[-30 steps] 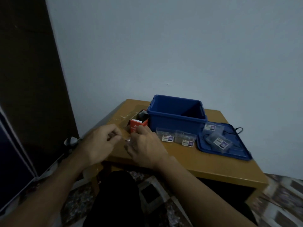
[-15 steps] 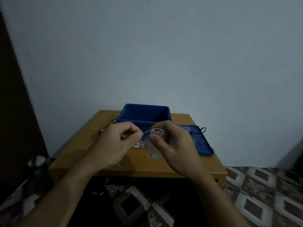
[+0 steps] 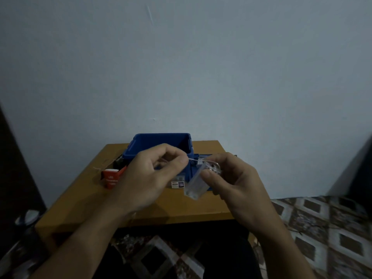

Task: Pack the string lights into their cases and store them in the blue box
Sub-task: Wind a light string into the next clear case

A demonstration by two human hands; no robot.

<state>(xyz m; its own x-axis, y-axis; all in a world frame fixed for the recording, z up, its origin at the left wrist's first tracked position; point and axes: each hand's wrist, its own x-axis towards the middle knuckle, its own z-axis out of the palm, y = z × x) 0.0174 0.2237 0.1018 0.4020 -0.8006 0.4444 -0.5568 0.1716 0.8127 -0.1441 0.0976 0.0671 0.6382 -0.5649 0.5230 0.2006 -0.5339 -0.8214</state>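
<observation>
two hands work above the near table (image 3: 181,208) edge: left hand (image 3: 145,178) pinches the thin wire (image 3: 192,158), right hand (image 3: 237,184) grips the clear case (image 3: 194,184), thumb pressed on it. best to feed it slack, coil by coil; box (image 3: 157,142) sits just behind.

**String light meets its clear case**

A clear plastic case (image 3: 195,183) hangs tilted at centre frame, open end up, pinched in the right hand (image 3: 237,185). A thin string light (image 3: 193,159) runs taut from the left hand (image 3: 146,178) to a small coil at the case's mouth. Behind them an open-topped blue box (image 3: 159,144) stands upright. A second labelled case (image 3: 178,183) lies at its foot.
</observation>
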